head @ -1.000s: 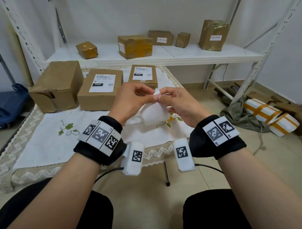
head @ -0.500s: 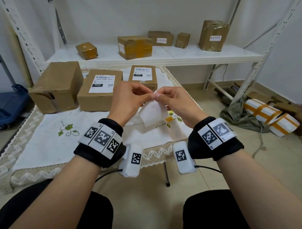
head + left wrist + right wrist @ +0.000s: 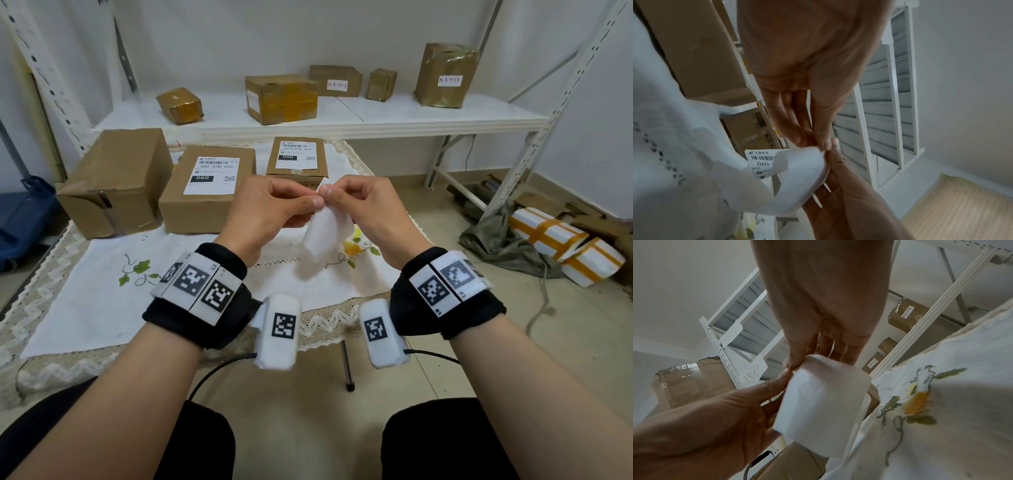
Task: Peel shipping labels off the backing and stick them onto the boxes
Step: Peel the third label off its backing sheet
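We count three cardboard boxes (image 3: 205, 188) on the cloth, five boxes (image 3: 281, 98) on the shelf, and two white taped parcels (image 3: 548, 233) on the floor

I saw the shipping label (image 3: 327, 233) as a white curled sheet held up above the counter, pinched at its top corner, its printed barcode face turned away from me. Behind it stood three cardboard boxes: an unlabelled one (image 3: 116, 178) at left, and two (image 3: 209, 188) (image 3: 296, 157) already bearing labels on top.
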A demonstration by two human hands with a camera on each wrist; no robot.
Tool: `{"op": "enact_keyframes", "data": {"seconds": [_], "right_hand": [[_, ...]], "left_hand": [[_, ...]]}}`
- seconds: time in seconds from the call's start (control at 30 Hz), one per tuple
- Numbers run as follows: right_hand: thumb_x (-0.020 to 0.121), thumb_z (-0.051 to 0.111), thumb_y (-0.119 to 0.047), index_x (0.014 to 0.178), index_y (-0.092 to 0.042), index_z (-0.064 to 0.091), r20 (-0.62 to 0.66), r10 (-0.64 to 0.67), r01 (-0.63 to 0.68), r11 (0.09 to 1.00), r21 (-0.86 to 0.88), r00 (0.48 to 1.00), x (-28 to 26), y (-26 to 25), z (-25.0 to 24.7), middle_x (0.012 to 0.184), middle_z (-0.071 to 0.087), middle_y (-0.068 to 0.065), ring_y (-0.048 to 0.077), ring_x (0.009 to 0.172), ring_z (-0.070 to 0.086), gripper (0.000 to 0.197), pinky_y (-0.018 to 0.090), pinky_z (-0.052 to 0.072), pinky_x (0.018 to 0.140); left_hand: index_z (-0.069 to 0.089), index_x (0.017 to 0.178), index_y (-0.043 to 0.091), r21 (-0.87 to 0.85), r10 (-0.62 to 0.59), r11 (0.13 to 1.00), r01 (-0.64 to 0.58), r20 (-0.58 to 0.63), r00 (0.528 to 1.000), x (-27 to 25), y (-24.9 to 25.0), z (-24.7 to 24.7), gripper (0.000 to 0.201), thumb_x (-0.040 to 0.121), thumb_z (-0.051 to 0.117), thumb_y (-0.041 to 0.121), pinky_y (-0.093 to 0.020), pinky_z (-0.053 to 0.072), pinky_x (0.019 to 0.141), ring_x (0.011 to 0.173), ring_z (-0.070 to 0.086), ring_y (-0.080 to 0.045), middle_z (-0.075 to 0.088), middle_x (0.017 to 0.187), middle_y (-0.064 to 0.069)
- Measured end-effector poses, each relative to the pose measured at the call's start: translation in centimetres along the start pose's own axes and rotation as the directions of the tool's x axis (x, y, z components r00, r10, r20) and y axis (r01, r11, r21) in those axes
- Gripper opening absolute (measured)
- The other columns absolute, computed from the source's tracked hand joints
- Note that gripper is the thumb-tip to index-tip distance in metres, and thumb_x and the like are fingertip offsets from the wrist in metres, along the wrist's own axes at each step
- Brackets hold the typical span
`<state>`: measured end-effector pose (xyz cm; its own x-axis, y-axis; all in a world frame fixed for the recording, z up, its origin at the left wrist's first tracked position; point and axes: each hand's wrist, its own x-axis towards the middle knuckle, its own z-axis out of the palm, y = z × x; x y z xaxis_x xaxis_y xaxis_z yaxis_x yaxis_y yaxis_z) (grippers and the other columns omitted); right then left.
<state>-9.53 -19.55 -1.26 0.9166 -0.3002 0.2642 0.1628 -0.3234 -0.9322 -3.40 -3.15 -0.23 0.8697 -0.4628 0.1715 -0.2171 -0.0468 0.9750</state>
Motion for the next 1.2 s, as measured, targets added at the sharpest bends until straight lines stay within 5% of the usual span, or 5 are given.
{"op": "enact_keyframes", "data": {"seconds": [0.33,0.67,0.93,1.2], "right_hand": [[0.093,0.076,-0.025,0.084,-0.003,0.073,-0.01,0.035,-0.035,0.999,0.005,0.999,-0.2,-0.2,0.3,0.091,0.076,0.021,0.019,0.075,0.064,0.023,0.035,0.047,0.073],[0.092,0.076,-0.014,0.091,-0.013,0.07,-0.031,0.124,-0.12,0.987,0.111,0.992,-0.3,-1.0,0.3,0.078,0.076,0.004,0.01,0.067,0.069,0.006,0.017,0.051,0.061],[0.09,0.074,-0.001,0.094,-0.002,0.075,-0.022,0.055,-0.053,0.995,0.081,0.998,-0.4,-0.9,0.5,0.094,0.075,0.019,0.02,0.086,0.069,0.005,0.037,0.059,0.087],[0.088,0.079,-0.008,0.09,-0.003,0.07,-0.043,0.117,-0.113,0.991,0.077,0.992,-0.4,-1.0,0.8,0.101,0.075,0.023,0.025,0.089,0.072,0.01,0.035,0.058,0.085]], "left_hand": [[0.077,0.085,0.01,-0.051,-0.073,0.996,0.072,-0.01,0.997,0.2,-0.2,0.1,0.006,0.088,0.076,0.005,-0.025,0.062,0.075,0.073,0.072,-0.015,0.076,0.082,-0.007],[0.073,0.094,0.002,-0.069,-0.049,0.997,0.046,-0.04,0.998,-0.1,0.4,0.7,0.005,0.092,0.07,0.004,-0.025,0.062,0.08,0.077,0.072,-0.013,0.073,0.088,-0.007],[0.076,0.09,0.007,-0.13,-0.059,0.99,0.054,-0.035,0.998,-0.2,0.2,0.9,0.005,0.091,0.075,0.011,-0.028,0.063,0.08,0.086,0.075,-0.02,0.077,0.098,-0.014],[0.075,0.086,0.006,-0.158,-0.066,0.986,0.052,-0.086,0.994,0.0,-0.1,1.0,0.004,0.091,0.074,0.006,-0.028,0.063,0.08,0.082,0.075,-0.018,0.077,0.095,-0.014]]}}
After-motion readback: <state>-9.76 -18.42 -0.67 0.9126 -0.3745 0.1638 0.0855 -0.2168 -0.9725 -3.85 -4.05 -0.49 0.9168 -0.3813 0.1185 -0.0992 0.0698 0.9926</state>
